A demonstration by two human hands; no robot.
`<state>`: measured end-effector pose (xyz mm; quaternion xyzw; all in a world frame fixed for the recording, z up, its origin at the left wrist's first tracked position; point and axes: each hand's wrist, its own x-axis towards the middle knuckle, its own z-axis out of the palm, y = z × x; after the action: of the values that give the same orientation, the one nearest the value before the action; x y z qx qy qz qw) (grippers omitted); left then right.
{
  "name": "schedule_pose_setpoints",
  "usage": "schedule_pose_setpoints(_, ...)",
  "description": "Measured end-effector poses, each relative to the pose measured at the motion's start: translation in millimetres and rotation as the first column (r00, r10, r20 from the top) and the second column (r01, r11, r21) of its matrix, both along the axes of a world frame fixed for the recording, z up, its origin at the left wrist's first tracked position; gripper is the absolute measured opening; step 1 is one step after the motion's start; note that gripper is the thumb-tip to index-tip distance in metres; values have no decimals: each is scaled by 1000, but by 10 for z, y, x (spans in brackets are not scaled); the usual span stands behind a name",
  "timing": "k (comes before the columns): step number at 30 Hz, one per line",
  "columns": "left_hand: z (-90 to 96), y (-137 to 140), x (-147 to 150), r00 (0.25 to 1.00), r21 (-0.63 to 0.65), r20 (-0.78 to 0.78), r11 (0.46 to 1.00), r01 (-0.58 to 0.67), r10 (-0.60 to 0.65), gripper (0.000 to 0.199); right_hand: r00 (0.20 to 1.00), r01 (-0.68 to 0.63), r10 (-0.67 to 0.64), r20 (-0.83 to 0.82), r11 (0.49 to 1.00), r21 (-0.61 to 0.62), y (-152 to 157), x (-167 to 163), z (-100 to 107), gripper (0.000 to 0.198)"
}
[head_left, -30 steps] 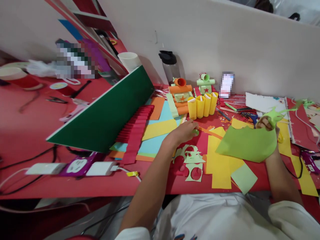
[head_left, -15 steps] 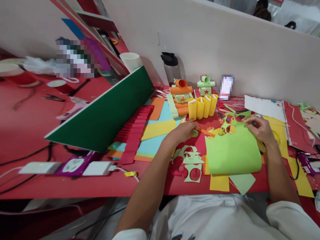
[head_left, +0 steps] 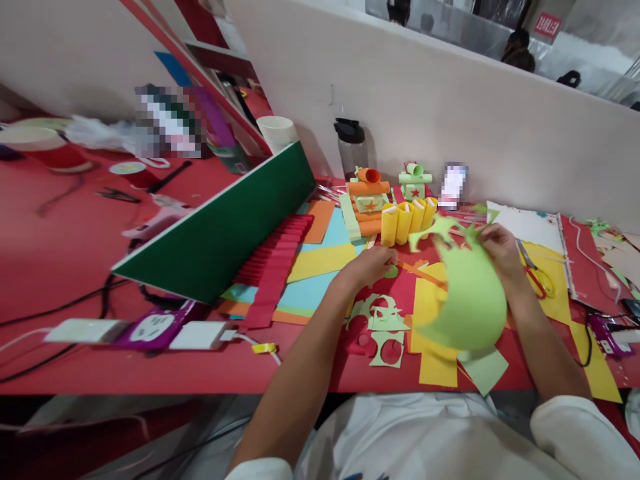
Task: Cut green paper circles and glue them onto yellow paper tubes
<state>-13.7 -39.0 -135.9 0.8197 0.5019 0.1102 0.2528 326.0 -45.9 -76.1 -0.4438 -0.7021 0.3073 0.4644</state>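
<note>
Behind our work stands a long white partition wall point(head_left: 425, 120), and before it spreads our red tabletop point(head_left: 300, 367). Across its left side stands a tilted dark green rectangular board point(head_left: 220, 227). On our right, a light-green paper sheet point(head_left: 473, 297) with a ragged cut-out edge hangs curved and blurred over flat yellow paper sheets point(head_left: 437, 363), its upper edge pinched in the fingers of our right hand point(head_left: 501, 250). Our left hand point(head_left: 373, 265), fingers curled, is near a row of four upright yellow paper tubes point(head_left: 403, 223). Just at its fingertips sits a small round green paper piece point(head_left: 392, 273); we cannot tell whether they grip it.
</note>
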Motion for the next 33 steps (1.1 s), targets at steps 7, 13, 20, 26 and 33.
schedule_pose_setpoints(7,30,-39,-8,1000,61,-20,998,8,-6,13,961,49,-2,276,985,-164,-79,-137,-416,15)
schedule_pose_setpoints(13,77,-69,9,999,72,-42,997,-11,14,18,985,-169,169,-27,941,-292,-41,-179,-608,14)
schedule_pose_setpoints(20,112,-80,1,999,69,-49,998,7,-4,17,948,-179,95,-304,948,-262,-45,-184,-720,40)
schedule_pose_setpoints(26,120,-91,-9,1000,76,28,997,1,-3,12,957,-135,58,-283,955,-263,-59,-307,-746,20)
schedule_pose_setpoints(33,228,-201,41,923,-133,382,986,105,-47,18,860,-155,29,-509,966,-206,-68,-355,-823,44)
